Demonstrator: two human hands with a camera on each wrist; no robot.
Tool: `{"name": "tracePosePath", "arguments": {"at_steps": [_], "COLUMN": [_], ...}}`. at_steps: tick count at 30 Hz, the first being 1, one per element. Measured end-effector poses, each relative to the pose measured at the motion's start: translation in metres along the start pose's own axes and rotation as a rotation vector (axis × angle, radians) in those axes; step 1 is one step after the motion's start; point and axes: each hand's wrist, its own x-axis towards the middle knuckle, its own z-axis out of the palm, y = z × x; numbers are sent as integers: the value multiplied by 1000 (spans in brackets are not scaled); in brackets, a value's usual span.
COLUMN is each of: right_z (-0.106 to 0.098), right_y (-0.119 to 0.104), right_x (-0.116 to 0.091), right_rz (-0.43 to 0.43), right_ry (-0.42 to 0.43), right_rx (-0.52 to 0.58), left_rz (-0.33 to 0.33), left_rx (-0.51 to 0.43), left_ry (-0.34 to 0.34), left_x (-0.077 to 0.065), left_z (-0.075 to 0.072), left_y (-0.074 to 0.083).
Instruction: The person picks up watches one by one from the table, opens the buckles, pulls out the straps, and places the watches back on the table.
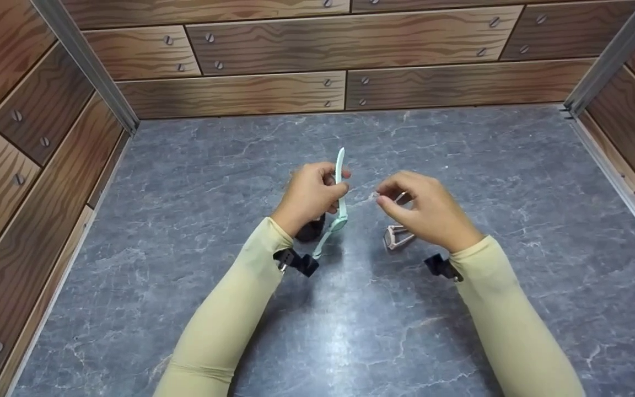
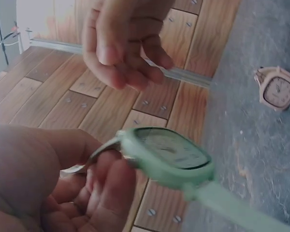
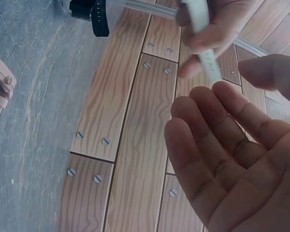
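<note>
In the head view my left hand (image 1: 309, 193) pinches a mint-green wristwatch (image 1: 339, 222) by one strap, between thumb and fingers. Its case and other strap hang below the hand, above the table. The left wrist view shows the squarish green watch case (image 2: 169, 162) tilted, dial up. To the right, my right hand (image 1: 425, 207) is raised with nothing in its grasp; its fingers are loosely bent in the right wrist view. Below it on the table lies a pale pink wristwatch (image 1: 390, 238). A dark object (image 1: 311, 229), partly hidden, lies under my left hand.
The grey marbled tabletop (image 1: 185, 182) is bounded by wood-patterned panels (image 1: 273, 44) at the back and sides. Metal rails (image 1: 89, 60) run along the corners. A black strap (image 3: 100, 19) shows at the top of the right wrist view. Both wrists carry black camera bands.
</note>
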Motion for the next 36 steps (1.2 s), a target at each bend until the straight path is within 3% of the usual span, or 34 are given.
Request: {"name": "tracePosePath", "arguments": {"at_steps": [12,19,25,29,32,36], "right_z": [-3,-3,-2,-3,-3,-4], "right_y": [0,0,-1,-1,0,2], "right_x": [0,-1,-2,-1,0,-1], "right_rz": [0,3,26,37,36,30], "right_ry": [1,-12,-30,-32,-35,-40], "right_rx": [7,-1,17,21,20,14], "left_rz": [-197,-218,-261,-276,-295,-322], "left_rx": [-95,1,-126,-139,-105,-34], "left_ry": [-69,-103,-49,-86,-112,-94], "left_x": [29,50,64,70,72,76], "left_z": [7,10,13,13,11,10], "left_y": [-18,-37,-51,-56,-58,-62]}}
